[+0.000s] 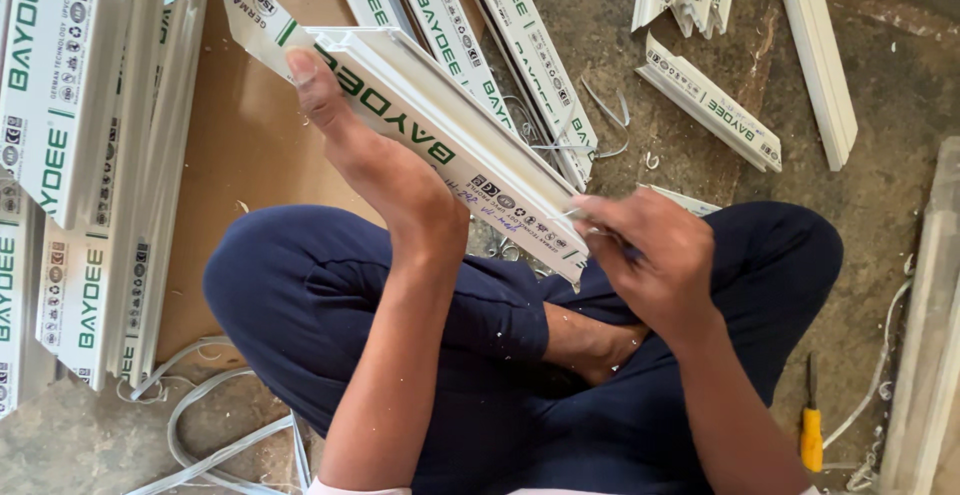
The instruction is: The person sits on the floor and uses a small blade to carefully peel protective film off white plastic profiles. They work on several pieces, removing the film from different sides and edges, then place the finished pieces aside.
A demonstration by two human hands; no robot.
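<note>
Dusty concrete floor strewn with white shavings surrounds a person sitting cross-legged in dark blue trousers (300, 295). Across the lap lies a white plastic profile (440, 135) with green lettering. The left hand (385, 170) grips its upper side, thumb pressed flat on top. The right hand (655, 255) is closed at the profile's near cut end, apparently around a small tool, though that is unclear. Steady support from the left hand seems key. Right of the profile lies a yellow-handled screwdriver (811, 425); beyond it, more offcuts (712, 105).

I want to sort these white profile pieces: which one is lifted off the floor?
The long white profile across the lap: the left hand supports it and the right hand touches its cut end. All others lie on the floor.
</note>
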